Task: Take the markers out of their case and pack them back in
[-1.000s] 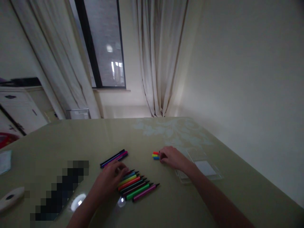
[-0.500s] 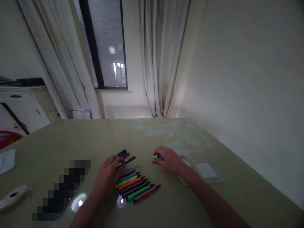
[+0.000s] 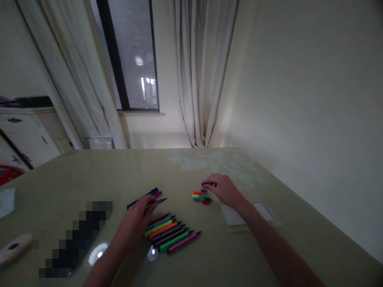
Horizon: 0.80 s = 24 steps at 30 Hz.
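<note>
My left hand (image 3: pixel 140 213) is closed around a dark purple marker (image 3: pixel 161 201), whose pointed tip sticks out to the right with no cap on it. Behind those fingers lie two capped markers, a dark blue one (image 3: pixel 152 191) and a pink one (image 3: pixel 157 194). Just below, a row of uncapped colored markers (image 3: pixel 169 233) lies slanted, tips toward the right. My right hand (image 3: pixel 223 189) pinches a small dark purple marker cap (image 3: pixel 206 185). Under it on the table is a cluster of several colored caps (image 3: pixel 202 197), red, yellow, blue and green among them.
A clear plastic case (image 3: pixel 231 219) with a white insert lies beneath my right forearm. To the left are a pixelated dark object (image 3: pixel 77 241), a white oval item (image 3: pixel 14 249) and a pale cloth or paper (image 3: pixel 6 202). A wall borders the table on the right.
The marker in my left hand now shows a bare tip where a dark blunt end was. My right hand has shifted up and right, uncovering the caps, with a dark purple cap in its fingers.
</note>
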Each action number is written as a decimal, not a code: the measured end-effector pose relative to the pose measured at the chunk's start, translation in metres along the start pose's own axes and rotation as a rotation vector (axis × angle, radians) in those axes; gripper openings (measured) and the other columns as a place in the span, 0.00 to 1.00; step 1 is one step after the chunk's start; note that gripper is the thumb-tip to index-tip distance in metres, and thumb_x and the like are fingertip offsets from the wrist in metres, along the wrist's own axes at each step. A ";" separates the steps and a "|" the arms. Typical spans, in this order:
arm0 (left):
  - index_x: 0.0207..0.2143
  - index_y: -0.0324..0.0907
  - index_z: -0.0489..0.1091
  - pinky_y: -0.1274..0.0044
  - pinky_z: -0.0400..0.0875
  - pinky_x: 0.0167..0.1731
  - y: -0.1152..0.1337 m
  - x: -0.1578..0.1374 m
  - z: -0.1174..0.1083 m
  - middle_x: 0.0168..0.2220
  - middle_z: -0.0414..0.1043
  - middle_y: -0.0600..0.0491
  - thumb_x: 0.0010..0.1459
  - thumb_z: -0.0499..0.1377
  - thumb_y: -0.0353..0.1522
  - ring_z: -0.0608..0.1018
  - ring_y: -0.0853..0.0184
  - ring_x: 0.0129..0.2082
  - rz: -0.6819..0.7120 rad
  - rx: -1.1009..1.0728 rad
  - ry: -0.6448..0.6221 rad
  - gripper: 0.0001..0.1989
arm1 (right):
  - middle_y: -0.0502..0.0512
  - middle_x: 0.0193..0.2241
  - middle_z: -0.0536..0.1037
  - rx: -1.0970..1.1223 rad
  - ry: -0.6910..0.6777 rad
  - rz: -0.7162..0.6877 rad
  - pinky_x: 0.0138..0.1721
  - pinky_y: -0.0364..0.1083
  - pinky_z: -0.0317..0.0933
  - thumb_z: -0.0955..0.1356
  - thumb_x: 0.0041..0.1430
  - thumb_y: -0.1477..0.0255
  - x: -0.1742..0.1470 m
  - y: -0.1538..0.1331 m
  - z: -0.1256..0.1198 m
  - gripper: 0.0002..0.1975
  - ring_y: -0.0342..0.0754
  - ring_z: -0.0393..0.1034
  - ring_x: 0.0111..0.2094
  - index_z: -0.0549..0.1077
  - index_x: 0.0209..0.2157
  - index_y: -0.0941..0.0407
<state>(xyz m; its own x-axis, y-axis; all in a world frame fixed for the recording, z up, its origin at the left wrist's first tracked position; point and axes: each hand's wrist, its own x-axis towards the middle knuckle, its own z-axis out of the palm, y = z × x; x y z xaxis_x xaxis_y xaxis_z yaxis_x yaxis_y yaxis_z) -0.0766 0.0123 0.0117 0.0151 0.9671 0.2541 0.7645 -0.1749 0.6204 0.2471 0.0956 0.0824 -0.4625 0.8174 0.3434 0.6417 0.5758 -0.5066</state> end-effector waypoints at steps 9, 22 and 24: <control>0.37 0.45 0.76 0.69 0.73 0.39 -0.014 -0.002 -0.011 0.36 0.78 0.50 0.64 0.52 0.46 0.80 0.58 0.37 -0.103 0.042 -0.219 0.18 | 0.54 0.37 0.78 -0.207 -0.279 0.039 0.39 0.44 0.57 0.73 0.58 0.75 -0.009 0.001 0.052 0.03 0.49 0.71 0.39 0.78 0.36 0.56; 0.38 0.45 0.75 0.62 0.69 0.50 -0.027 0.001 -0.005 0.42 0.75 0.47 0.66 0.51 0.40 0.76 0.53 0.45 -0.059 0.325 0.086 0.15 | 0.57 0.43 0.78 -0.066 -0.188 -0.019 0.46 0.46 0.63 0.74 0.63 0.68 -0.009 -0.016 0.051 0.11 0.50 0.73 0.43 0.78 0.45 0.56; 0.39 0.47 0.74 0.64 0.70 0.49 -0.017 0.003 -0.002 0.42 0.77 0.49 0.67 0.51 0.42 0.76 0.55 0.45 0.009 0.211 0.088 0.14 | 0.58 0.49 0.78 0.026 -0.154 -0.081 0.49 0.47 0.64 0.73 0.64 0.64 -0.010 -0.025 0.051 0.21 0.50 0.74 0.45 0.74 0.56 0.54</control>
<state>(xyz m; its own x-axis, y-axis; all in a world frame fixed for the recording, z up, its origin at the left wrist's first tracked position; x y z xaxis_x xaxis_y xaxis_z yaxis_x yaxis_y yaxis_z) -0.0911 0.0177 0.0032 -0.0265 0.9440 0.3287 0.8827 -0.1323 0.4510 0.2046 0.0725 0.0518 -0.6012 0.7557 0.2597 0.5837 0.6373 -0.5032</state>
